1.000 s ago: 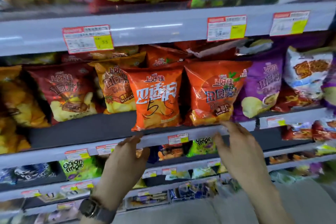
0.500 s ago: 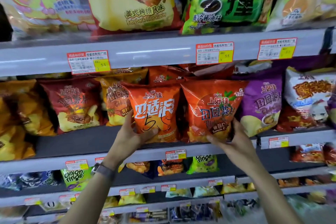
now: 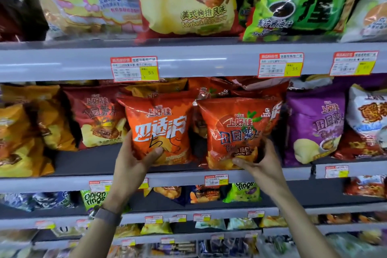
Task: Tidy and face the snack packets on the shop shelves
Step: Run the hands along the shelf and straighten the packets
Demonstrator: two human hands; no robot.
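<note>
Fingers (image 3: 154,153) curled round two packets: our left hand (image 3: 132,163) grips orange packet (image 3: 161,130), right hand (image 3: 261,163) tomato packet (image 3: 238,130), both upright at middle shelf (image 3: 62,184) front. Neighbouring rows look unfaced.

1 second ago both hands hung open below the shelf lip (image 3: 178,180). Now the left hand (image 3: 134,159) grips the orange packet (image 3: 161,123) at its lower left corner, thumb on the front, and the right hand (image 3: 259,161) grips the bottom of the red tomato packet (image 3: 238,130).
</note>
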